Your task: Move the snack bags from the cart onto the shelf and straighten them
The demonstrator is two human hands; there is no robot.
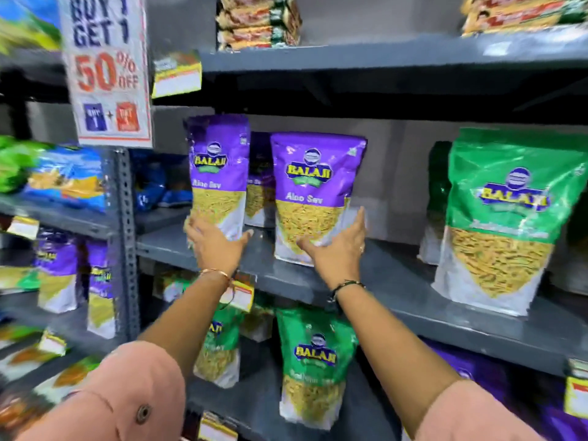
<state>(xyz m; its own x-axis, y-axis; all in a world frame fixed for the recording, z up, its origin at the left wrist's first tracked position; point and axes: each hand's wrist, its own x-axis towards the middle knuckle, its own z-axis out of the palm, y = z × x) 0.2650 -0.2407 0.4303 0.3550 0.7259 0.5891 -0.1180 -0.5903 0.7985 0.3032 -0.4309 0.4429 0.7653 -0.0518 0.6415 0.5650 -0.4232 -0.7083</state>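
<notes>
Two purple Aloo Sev snack bags stand upright on the grey middle shelf. My left hand grips the bottom of the left purple bag. My right hand holds the lower part of the right purple bag, thumb on its front and fingers along its right edge. A third purple bag stands behind, between them, mostly hidden. The cart is out of view.
A large green snack bag stands to the right on the same shelf. More green and purple bags fill the lower shelves. A "Buy 1 Get 1" sign hangs at upper left beside a perforated upright post.
</notes>
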